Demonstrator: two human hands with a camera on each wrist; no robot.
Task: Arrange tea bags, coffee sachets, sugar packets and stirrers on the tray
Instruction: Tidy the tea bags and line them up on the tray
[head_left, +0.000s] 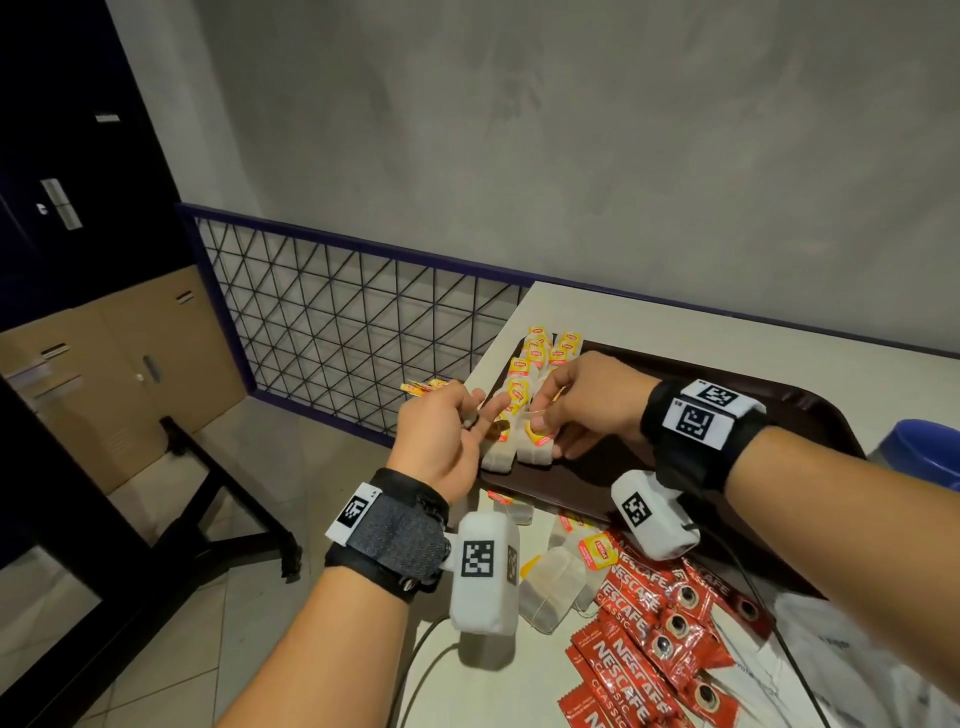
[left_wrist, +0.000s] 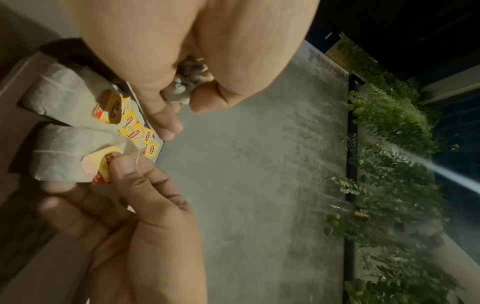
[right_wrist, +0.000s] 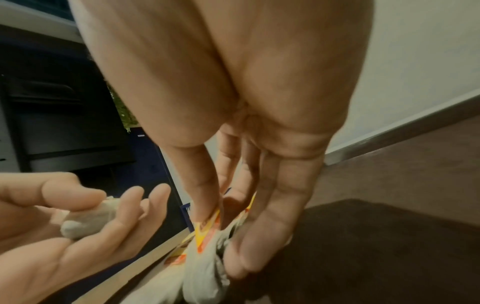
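Behind curled left hand (head_left: 441, 441) fingers, half-hidden tea bags (left_wrist: 185, 82).

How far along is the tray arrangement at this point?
Early. A row of yellow-tagged tea bags already lies along the dark brown tray's left edge. In hand: the right hand pinches a tea bag's tag at the row's near end, and the left hand holds a bunched tea bag. Left: loose tea bags and red Nescafe sachets still on the white table. No sugar packets or stirrers are visible.
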